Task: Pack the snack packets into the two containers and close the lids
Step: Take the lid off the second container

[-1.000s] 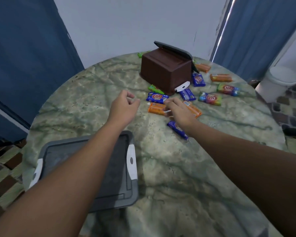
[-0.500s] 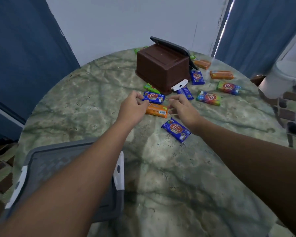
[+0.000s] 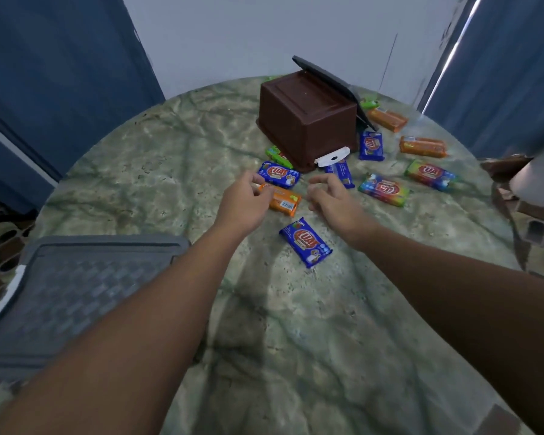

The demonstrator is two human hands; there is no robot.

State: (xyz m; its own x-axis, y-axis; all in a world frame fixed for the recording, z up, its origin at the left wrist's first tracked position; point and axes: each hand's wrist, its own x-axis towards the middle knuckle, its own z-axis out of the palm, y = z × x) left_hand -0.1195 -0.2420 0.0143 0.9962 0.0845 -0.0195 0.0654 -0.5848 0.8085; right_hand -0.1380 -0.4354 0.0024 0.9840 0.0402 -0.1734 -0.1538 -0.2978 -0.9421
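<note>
A person's two bare arms reach forward over a round, green marbled table (image 3: 296,340). The left hand (image 3: 244,204) pinches the near end of an orange packet (image 3: 281,200), fingers curled onto its wrapper; a small barcode label shows on the packet's right end. The right hand (image 3: 330,200) hovers just right of that packet with fingers loosely bent and spread, holding nothing.

A brown container (image 3: 308,120) lies tipped over at the far side of the table, its grey lid (image 3: 330,86) hanging open behind it and a white latch (image 3: 332,158) at its lower corner. A second grey lid (image 3: 76,293) sits at the near left edge, partly under the left forearm.

Snack packets lie scattered on the table around the container. A blue packet (image 3: 305,243) with a red oval logo lies between the forearms; the logo's lettering is too blurred to read with certainty. Another blue one (image 3: 278,175) lies just beyond the left hand's fingers. To the right are a rainbow packet (image 3: 383,189), more blue, orange and green ones. Blue curtains (image 3: 44,89) hang on both sides.
</note>
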